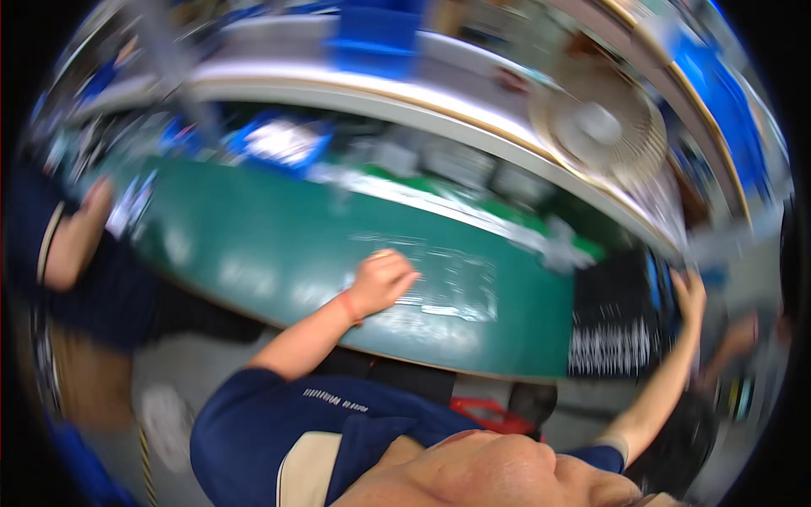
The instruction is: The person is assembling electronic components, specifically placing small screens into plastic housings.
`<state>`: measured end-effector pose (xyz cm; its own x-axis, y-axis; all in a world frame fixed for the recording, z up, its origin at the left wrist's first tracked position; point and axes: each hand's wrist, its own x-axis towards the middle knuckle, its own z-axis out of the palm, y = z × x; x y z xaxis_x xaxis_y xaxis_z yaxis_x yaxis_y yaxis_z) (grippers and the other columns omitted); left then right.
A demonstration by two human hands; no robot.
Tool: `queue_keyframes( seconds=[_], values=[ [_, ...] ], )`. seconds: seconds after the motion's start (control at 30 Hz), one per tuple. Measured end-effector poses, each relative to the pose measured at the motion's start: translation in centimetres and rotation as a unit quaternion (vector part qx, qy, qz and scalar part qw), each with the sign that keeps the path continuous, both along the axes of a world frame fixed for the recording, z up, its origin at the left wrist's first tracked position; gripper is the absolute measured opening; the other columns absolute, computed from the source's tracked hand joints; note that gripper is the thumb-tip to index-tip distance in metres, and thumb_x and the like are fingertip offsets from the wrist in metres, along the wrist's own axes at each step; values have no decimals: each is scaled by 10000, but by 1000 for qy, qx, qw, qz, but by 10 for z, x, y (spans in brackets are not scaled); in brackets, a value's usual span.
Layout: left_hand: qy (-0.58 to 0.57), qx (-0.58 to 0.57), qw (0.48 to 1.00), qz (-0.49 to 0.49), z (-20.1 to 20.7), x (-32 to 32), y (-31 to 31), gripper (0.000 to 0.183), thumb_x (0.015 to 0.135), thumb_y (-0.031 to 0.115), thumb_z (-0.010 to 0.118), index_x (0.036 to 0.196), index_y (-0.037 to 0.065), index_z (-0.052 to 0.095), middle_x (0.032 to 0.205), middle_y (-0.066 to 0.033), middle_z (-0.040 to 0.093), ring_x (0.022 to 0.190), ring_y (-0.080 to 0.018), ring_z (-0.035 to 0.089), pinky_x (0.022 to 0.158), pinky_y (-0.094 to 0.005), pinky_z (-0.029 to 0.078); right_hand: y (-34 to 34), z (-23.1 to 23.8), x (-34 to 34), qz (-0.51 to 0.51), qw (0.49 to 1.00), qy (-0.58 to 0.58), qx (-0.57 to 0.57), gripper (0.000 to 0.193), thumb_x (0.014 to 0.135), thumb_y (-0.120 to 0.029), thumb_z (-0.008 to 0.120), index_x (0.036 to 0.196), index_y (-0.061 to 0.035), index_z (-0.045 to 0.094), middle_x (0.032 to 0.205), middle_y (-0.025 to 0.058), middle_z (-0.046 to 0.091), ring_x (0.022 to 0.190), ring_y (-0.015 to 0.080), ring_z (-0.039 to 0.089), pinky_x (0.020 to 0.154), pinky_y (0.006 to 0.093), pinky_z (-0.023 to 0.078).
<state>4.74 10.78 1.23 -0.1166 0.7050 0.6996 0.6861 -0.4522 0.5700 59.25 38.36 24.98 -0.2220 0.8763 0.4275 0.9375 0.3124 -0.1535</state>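
My left hand (384, 280), with an orange band at the wrist, is closed, its fingers curled over the green table. Whatever may be inside its fingers is hidden. Under and beside it lie flat, clear plastic bags (456, 283). Out to the far right, my right hand (691, 297) is at the outer edge of a black container or stack (612, 313) with a row of pale, shiny strips along its near side. Blur smears these fingers, and I cannot tell whether they grip that edge.
Behind the table (245, 237) runs a shelf (355, 91) with a blue bin (376, 38) and a round fan (598, 125). A blue tray of pale parts (283, 139) stands at the back. At the left, another person's hand (91, 211) is near small pale pieces (131, 203).
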Motion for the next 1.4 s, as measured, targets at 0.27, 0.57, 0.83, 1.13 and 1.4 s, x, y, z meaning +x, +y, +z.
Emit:
queue_keyframes(
  seconds=[0.27,0.57,0.83,1.13,1.4],
  values=[
    [7,26,998,57,-7,2,-7,146,807,138,685,709,63,607,711,-54,594,679,-249,577,629,-359,468,115,-43,63,126,987,-3,-102,440,897,-293,654,663,1,423,603,34,331,604,133,319,522,332,273],
    [1,20,999,46,-4,-1,-2,143,813,137,678,711,65,609,709,-58,586,683,-253,572,626,-366,466,122,-52,67,105,992,-59,31,470,883,-296,673,645,9,407,579,49,379,577,152,314,516,356,292],
    [5,13,999,33,-5,0,-3,141,812,138,681,714,66,609,716,-58,587,693,-253,574,629,-370,466,48,-25,-41,195,974,-19,-111,342,811,-266,726,789,61,627,625,81,523,608,174,462,587,316,405],
    [-11,29,999,44,-3,1,-3,150,807,137,687,704,63,608,717,-57,600,690,-253,578,632,-365,467,63,-32,-38,192,977,-88,-31,527,766,-390,761,786,-12,394,687,76,354,687,218,375,660,349,368],
    [-34,49,998,26,-3,6,-3,149,809,139,686,708,62,610,728,-61,606,689,-262,579,638,-362,462,33,-13,-43,128,988,-16,81,385,850,-233,698,729,-5,413,637,74,382,615,203,337,579,356,363]
  ],
)
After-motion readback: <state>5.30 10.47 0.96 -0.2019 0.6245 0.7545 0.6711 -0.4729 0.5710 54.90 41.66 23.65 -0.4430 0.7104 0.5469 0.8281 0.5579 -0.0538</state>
